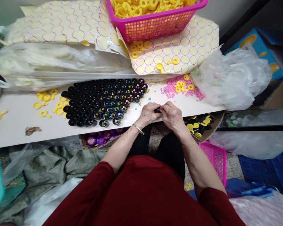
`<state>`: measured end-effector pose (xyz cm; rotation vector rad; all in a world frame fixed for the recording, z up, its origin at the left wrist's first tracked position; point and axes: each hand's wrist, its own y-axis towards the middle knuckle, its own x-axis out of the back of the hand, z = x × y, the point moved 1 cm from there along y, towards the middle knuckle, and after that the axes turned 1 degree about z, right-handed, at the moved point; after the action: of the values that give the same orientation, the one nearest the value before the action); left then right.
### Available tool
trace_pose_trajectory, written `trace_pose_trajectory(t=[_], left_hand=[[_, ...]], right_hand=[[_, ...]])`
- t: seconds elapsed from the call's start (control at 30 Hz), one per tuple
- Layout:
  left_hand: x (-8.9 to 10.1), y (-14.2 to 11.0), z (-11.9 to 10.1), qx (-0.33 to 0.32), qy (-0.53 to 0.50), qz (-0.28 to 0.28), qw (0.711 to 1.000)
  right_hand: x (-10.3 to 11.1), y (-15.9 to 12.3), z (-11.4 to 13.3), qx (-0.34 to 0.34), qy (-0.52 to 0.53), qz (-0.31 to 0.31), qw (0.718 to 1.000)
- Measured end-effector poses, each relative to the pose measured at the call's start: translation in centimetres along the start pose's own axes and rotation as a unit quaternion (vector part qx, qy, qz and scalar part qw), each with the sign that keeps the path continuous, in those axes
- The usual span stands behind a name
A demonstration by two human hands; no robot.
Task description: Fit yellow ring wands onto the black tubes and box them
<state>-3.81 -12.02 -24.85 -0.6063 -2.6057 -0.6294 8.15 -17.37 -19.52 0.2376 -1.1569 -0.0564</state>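
Observation:
At the table's front edge, my left hand (149, 113) grips a small black cup (157, 110), mostly covered by the fingers. My right hand (172, 115) is closed with its fingertips against the same cup; whether a small piece sits in them is hidden. To the left, black cups (94, 103) stand packed in rows, many with coloured beads inside. Pink beads (172, 88) lie in a loose pile beyond my right hand, with several yellow ring-shaped pieces (180, 85) on top.
A pink basket (153, 26) of yellow pieces stands at the back on sticker sheets (179, 47). Plastic bags (238, 75) crowd the right end. Boxes below hold yellow-capped black pieces (200, 125) and purple pieces (100, 138). Yellow rings (44, 95) lie left.

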Motion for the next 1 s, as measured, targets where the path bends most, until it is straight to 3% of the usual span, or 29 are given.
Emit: trace_pose_trajectory(t=[0.27, 0.37, 0.5, 0.6, 0.77, 0.83, 1.0], left_hand=[[0.0, -0.1, 0.1, 0.001, 0.019, 0.001, 1.000], [0.0, -0.1, 0.0, 0.001, 0.015, 0.006, 1.000], [0.1, 0.0, -0.2, 0.010, 0.017, 0.008, 1.000], [0.2, 0.0, -0.3, 0.019, 0.013, 0.010, 1.000], [0.3, 0.0, 0.0, 0.030, 0.002, -0.001, 1.000], [0.2, 0.0, 0.1, 0.027, -0.002, -0.006, 1.000], [0.0, 0.0, 0.1, 0.005, -0.006, -0.014, 1.000]], right_hand=[[-0.4, 0.6, 0.3, -0.064, -0.001, 0.006, 0.998], [-0.4, 0.5, 0.2, -0.072, 0.088, -0.011, 0.993], [-0.1, -0.1, -0.5, -0.073, 0.244, -0.036, 0.966], [-0.2, -0.2, -2.2, -0.111, 0.302, -0.082, 0.943], [-0.1, 1.1, -5.4, -0.197, 0.300, -0.178, 0.916], [0.2, 1.4, -5.1, -0.164, 0.298, -0.171, 0.925], [0.6, 1.0, -1.6, -0.045, 0.261, -0.078, 0.961]])
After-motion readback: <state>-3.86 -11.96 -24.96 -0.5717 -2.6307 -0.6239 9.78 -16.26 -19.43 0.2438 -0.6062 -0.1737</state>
